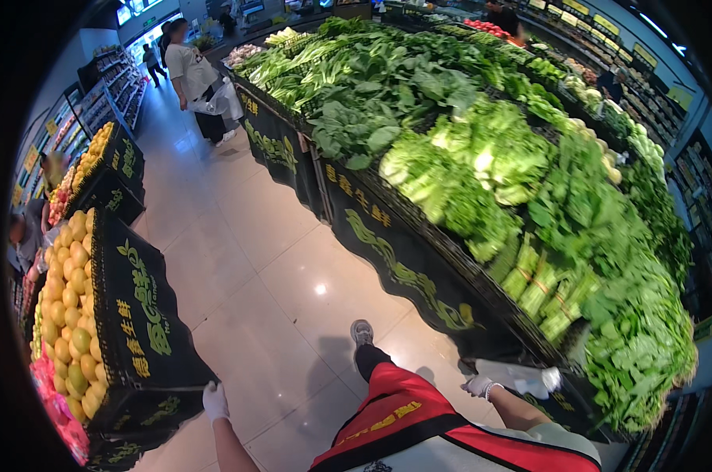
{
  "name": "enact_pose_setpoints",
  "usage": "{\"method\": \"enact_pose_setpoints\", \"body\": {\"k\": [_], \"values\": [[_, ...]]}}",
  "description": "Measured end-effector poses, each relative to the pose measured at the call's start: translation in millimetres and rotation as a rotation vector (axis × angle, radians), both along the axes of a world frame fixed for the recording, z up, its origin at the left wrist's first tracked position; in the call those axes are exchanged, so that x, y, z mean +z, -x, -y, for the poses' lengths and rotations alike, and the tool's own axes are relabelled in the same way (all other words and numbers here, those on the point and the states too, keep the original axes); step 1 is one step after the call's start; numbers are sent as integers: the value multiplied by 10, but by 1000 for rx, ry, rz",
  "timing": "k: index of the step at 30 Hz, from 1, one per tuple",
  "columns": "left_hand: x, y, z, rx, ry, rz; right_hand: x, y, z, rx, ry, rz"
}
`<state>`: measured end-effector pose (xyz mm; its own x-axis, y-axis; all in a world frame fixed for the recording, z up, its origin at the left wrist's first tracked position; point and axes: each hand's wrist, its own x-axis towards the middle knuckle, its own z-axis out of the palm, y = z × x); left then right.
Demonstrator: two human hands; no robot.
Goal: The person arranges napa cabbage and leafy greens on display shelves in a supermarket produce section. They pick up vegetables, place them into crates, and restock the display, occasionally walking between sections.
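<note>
My left hand [215, 402], in a white glove, hangs low with its fingers curled. It is beside the corner of a black printed cover [149, 307] on the fruit stand; whether it touches the cover is unclear. Yellow-orange round fruit [73, 312] is heaped on that stand. My right hand [481, 386], also gloved in white, has bent fingers and is close to a roll of clear plastic bags [524, 380] on the side of the vegetable stand. I cannot tell if it holds anything. Bundled green stalks [536, 286] and leafy greens [633, 354] lie above it.
A tiled floor aisle [261, 236] runs between both stands. Lettuce [450, 159] and dark leafy greens [362, 124] fill the long stand at right. A person with plastic bags [196, 76] stands up the aisle. Another person [28, 236] is beyond the fruit at left.
</note>
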<state>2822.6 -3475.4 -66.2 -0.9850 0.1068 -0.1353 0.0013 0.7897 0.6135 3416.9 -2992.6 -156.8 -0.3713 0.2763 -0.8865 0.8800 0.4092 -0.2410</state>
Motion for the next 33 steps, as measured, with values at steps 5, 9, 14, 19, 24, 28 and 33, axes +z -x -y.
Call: {"method": "enact_pose_setpoints", "body": {"k": [5,9,14,19,24,28,33], "values": [[-527,981,-2112,-71,114,241,24,2219,-1224,79,-152,-71],[-1131,729,-3503,-84,-153,661,55,4777,-2260,518,-395,-381],[-1915,900,-4408,-309,-233,801,-306,6879,-3484,1254,-1028,-579],[-2561,2200,-5248,-572,8,724,-1058,7065,-4240,579,-666,-273],[-3191,3500,-6357,-692,85,811,-1459,6145,-4218,29,-487,23],[-3959,3649,-7232,-634,-153,652,-1545,5528,-4115,-355,-450,161],[-4598,2740,-8057,-674,-95,805,-1788,5256,-4180,-749,-532,72]]}}
